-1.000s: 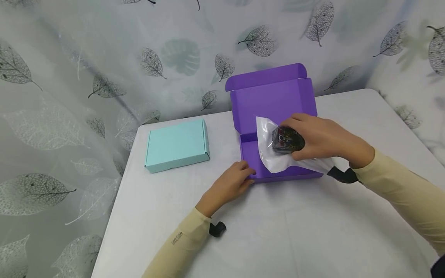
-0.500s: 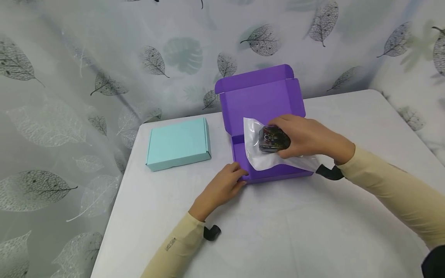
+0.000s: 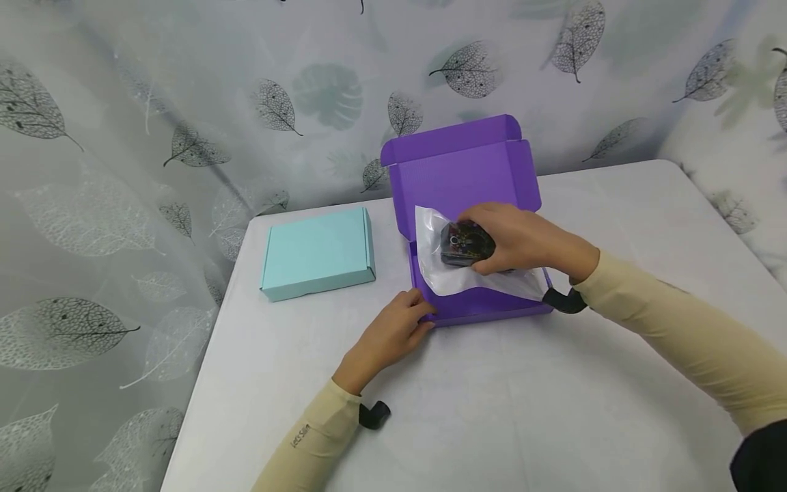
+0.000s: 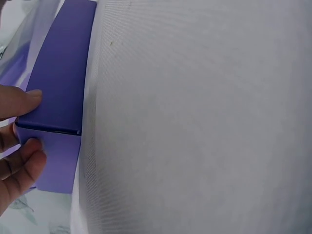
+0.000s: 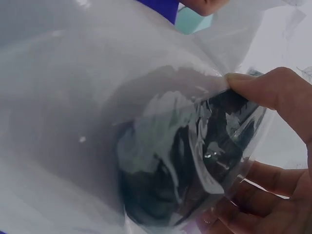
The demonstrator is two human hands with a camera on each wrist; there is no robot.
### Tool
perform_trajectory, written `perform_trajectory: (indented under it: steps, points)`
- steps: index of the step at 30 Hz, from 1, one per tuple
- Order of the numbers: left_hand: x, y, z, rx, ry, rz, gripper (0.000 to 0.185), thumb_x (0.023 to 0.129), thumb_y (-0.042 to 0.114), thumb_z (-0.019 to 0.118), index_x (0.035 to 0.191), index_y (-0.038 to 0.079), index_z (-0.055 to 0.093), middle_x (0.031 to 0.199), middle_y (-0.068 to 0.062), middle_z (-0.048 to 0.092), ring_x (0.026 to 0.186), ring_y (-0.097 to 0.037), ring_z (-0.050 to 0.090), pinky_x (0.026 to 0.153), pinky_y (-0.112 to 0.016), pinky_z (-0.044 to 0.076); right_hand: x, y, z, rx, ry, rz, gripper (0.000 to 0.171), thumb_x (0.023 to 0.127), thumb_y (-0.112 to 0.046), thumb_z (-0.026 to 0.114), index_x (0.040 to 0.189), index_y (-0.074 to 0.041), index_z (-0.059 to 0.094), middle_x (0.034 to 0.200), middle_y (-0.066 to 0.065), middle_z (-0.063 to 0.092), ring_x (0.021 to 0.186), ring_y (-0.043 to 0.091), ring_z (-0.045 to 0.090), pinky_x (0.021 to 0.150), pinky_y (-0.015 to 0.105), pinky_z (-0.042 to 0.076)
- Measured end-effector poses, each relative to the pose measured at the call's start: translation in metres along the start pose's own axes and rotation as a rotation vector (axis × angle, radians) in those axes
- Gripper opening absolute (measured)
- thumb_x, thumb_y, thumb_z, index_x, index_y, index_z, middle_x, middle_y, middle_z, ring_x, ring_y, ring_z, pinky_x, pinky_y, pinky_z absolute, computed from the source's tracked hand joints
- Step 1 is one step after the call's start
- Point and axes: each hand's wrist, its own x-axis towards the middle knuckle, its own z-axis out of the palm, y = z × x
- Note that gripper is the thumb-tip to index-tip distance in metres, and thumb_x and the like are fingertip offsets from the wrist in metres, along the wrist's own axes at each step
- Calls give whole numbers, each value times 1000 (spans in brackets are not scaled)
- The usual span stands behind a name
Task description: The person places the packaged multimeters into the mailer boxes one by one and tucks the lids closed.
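A purple cardboard box lies on the table with its lid raised at the back. My left hand holds its front left corner. The left wrist view has the thumb on the front wall and curled fingers round the side. Above the box, my right hand grips a dark, boxy thing with a printed face inside a clear and white plastic bag. In the right wrist view, the shiny film hides much of the dark thing; its kind is unclear.
A closed teal cardboard box lies on the white-covered table, left of the purple one. A leaf-patterned curtain hangs behind and to the sides.
The purple box and my left hand shifted left over the first half second, then stayed put. My right hand has carried the bagged dark thing steadily left across the box.
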Motion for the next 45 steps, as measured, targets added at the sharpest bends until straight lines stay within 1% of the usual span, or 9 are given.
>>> perform_trajectory:
  steps: [11,19,21,26,31,35,37,42,45]
  points:
    - [0,0,0,-16,13,-4,12,96,6,76,108,8,75,102,-3,59,89,-20,55,77,-32,47,13,9,16,13,-6,-53,69,80,-22,89,137,1,57,128,14,62,115,32,58,96,52,49]
    - [0,0,0,-19,5,-6,13,97,8,76,109,7,75,103,-3,59,90,-20,55,79,-32,48,14,18,30,-9,-64,-29,69,79,-19,90,136,1,56,127,14,61,114,32,58,94,51,51]
    - [0,0,0,-16,7,-5,12,96,7,76,108,6,75,102,-3,58,90,-20,55,79,-32,48,14,19,35,-15,-79,-22,69,78,-19,90,135,0,57,127,14,61,113,31,58,91,51,52]
    - [0,0,-1,-12,17,2,15,94,6,78,109,6,75,99,-3,57,88,-19,54,77,-33,47,15,19,45,-62,-104,-12,71,76,-19,93,135,-1,57,126,14,60,109,30,60,84,51,55]
    - [0,1,-2,-23,27,10,13,94,6,78,106,7,76,97,-1,57,87,-19,54,76,-32,47,13,19,51,-118,-117,-15,76,73,-19,94,136,2,57,128,17,60,110,31,61,85,51,56]
    - [-2,2,-6,-32,18,-11,6,95,9,77,102,8,76,99,0,60,89,-17,57,79,-31,50,13,16,55,-132,-145,9,78,73,-20,95,138,2,57,129,17,61,111,31,62,86,52,56]
    - [-3,2,-9,-45,22,-29,5,95,9,77,98,9,73,98,1,61,89,-16,58,79,-31,51,14,14,58,-127,-170,23,79,74,-21,95,139,2,55,127,16,61,110,30,62,85,52,56]
    - [-4,3,-14,-75,46,-58,15,92,7,78,93,11,64,91,1,62,84,-15,62,75,-31,53,16,14,64,-151,-207,34,78,76,-23,95,139,1,54,123,14,62,108,28,62,81,52,57]
    - [-4,4,-15,-83,56,-61,15,92,8,78,96,11,64,95,1,62,86,-17,65,74,-31,53,15,16,66,-194,-205,26,75,76,-22,94,136,0,56,121,14,62,107,28,62,78,51,58]
